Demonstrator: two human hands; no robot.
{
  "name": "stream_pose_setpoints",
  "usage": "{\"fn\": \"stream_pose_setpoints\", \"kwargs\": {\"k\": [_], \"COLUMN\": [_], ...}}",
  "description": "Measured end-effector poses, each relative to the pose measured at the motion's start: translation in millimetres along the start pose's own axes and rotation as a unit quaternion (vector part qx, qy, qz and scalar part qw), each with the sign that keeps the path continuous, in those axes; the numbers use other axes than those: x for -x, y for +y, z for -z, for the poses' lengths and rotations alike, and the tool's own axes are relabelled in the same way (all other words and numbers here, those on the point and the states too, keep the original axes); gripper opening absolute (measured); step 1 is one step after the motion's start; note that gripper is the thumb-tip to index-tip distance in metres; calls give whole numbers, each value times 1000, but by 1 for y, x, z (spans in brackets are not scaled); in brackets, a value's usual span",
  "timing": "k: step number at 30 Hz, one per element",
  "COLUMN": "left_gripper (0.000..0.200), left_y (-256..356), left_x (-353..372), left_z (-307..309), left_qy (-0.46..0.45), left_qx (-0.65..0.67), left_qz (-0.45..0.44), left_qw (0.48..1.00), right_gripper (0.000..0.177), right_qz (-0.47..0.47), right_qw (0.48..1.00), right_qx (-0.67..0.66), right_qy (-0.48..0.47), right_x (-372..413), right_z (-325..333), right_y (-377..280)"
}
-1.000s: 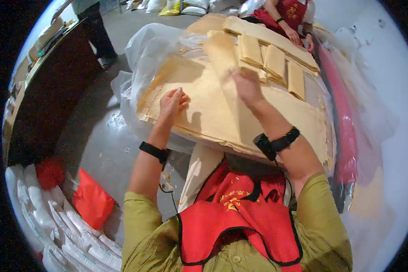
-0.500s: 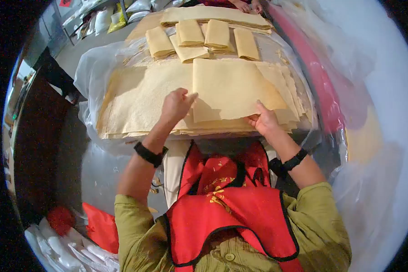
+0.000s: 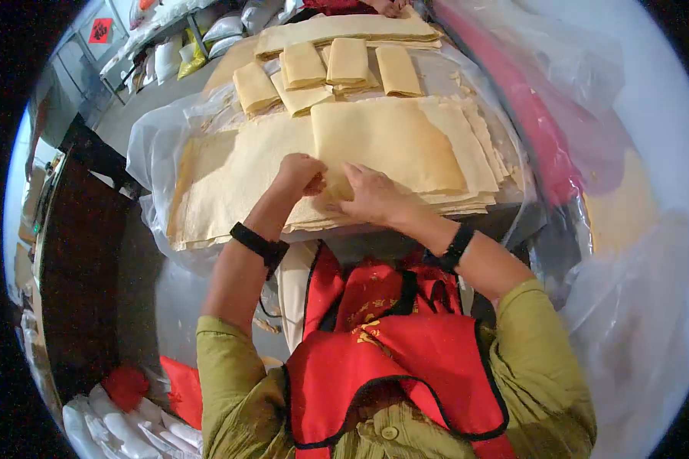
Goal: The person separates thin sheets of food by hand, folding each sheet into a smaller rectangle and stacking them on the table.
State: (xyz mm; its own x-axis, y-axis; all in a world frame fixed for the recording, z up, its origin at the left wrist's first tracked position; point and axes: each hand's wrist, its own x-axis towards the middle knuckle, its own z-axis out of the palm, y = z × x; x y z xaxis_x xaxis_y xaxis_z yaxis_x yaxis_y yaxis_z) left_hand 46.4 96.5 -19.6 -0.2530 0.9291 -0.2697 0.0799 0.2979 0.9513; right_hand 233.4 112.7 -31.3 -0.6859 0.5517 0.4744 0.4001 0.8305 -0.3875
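A folded tan sheet [image 3: 390, 141] lies on the right part of a stack of wide tan sheets [image 3: 241, 168]. At the left edge of the folded sheet, my left hand [image 3: 305, 176] has its fingers curled in; what they may hold is hidden. My right hand [image 3: 371, 195] rests on the lower left part of the folded sheet, thumb apart from the fingers. Beyond the stack lie several small folded bundles [image 3: 348, 61].
A long folded pile [image 3: 352, 29] lies at the table's far side, near another person's hand [image 3: 390, 8]. Clear plastic sheeting [image 3: 157, 145] hangs over the table's left edge. Pink material under plastic [image 3: 540, 138] runs along the right. White sacks [image 3: 168, 61] stand at the far left.
My right hand has moved left from the folded sheet's lower right edge to near its left edge. My left hand's fingers have curled in more. The view has shifted slightly.
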Motion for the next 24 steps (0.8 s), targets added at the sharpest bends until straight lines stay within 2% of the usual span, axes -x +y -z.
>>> {"fn": "stream_pose_setpoints", "kwargs": {"k": [1, 2, 5, 9, 11, 12, 13, 14, 15, 16, 17, 18, 19, 21, 24], "left_gripper": [13, 13, 17, 19, 20, 21, 22, 22, 22, 23, 23, 24, 24, 25, 25], "left_y": [16, 13, 5, -25, -28, -28, -26, -21, -20, -22, -24, -26, -28, -31, -31], "left_x": [14, 13, 8, -1, 0, 2, 4, 7, 8, 7, 4, 1, 0, 0, -1], "left_z": [-11, -13, -20, -7, -4, -5, -6, -6, -6, -6, -5, -5, -5, -4, -6], "left_qy": [22, 17, 3, -41, -63, -72, -65, -57, -48, -51, -54, -59, -64, -73, -50], "left_qx": [104, 143, 229, 346, 369, 385, 383, 380, 377, 373, 366, 358, 359, 359, 350], "left_qz": [64, 56, 23, 99, 80, 69, 72, 76, 80, 77, 75, 74, 66, 50, 56], "left_qw": [992, 988, 973, 932, 924, 917, 919, 920, 922, 923, 926, 929, 929, 929, 934], "right_gripper": [57, 56, 40, 26, 19, 21, 22, 25, 28, 30, 32, 33, 33, 33, 32], "right_qz": [-7, -14, -57, -153, -277, -181, -198, -204, -299, -292, -296, -342, -321, -236, -132], "right_qw": [1000, 999, 998, 986, 948, 981, 964, 924, 669, 720, 677, 675, 684, 743, 788], "right_qx": [-7, -15, -26, 13, -136, 3, -139, -277, -635, -575, -606, -563, -538, -471, -433], "right_qy": [14, 29, -7, -65, 82, 69, 114, 166, 243, 256, 296, 333, 373, 413, 417], "right_x": [-4, -7, -13, -21, -24, -13, -10, -7, -15, -8, -14, -14, -26, -43, -78], "right_z": [-1, 0, -11, -1, 3, 24, 45, 67, 85, 107, 148, 179, 209, 259, 298], "right_y": [-6, -10, 9, 19, 49, 63, 76, 88, 104, 146, 124, 149, 109, 104, 66]}}
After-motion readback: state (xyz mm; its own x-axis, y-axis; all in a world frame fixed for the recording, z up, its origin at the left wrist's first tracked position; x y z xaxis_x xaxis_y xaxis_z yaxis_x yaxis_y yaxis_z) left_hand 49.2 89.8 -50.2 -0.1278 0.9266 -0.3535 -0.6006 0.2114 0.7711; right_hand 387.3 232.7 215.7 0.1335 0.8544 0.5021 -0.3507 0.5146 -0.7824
